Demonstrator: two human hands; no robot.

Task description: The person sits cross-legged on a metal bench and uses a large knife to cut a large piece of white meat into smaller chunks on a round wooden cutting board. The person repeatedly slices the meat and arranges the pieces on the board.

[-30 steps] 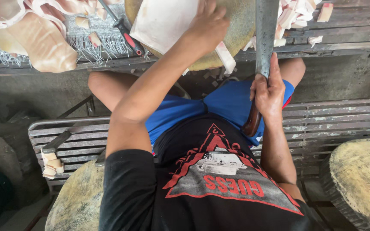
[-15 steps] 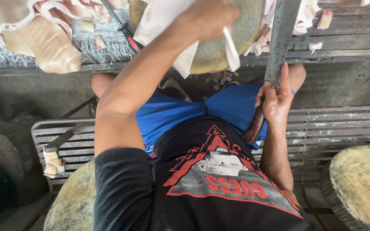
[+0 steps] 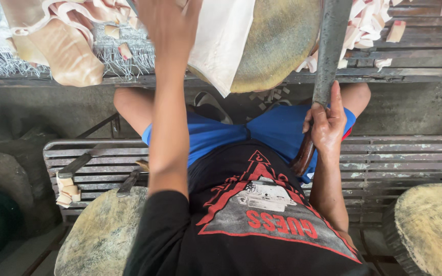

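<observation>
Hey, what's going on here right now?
A seated person works at a round wooden chopping block. The right hand grips the wooden handle of a big cleaver, blade pointing up past the block. The left hand reaches forward onto a pale sheet draped over the block. Cut pale strips lie on the slatted bench beyond.

A slatted metal bench carries a round chopping block and pale offcuts.
</observation>
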